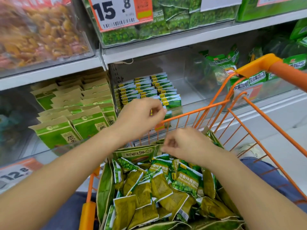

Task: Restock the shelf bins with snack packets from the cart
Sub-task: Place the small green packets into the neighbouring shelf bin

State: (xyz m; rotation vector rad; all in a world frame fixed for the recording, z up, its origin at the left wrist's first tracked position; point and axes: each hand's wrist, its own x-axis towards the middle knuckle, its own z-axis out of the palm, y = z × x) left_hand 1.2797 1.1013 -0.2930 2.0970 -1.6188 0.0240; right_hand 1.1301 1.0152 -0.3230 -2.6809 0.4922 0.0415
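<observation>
Cart [216, 107] in front of shelf bins [166, 83]; pea packets [187, 180] in cart; boxed packs [74, 113] left of bin.

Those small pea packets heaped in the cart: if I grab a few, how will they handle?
The pea packets look like thin, glossy film, so probably light, floppy and slippery. They lie loose and overlapping, so neighbours will likely slide as you lift.

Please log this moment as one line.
left hand: pinching packet at bin | right hand: curled above cart, grip unclear

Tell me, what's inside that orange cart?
The orange cart holds a big open bag of small green pea packets, garlic flavour. What lies beneath the heap is covered.
</observation>
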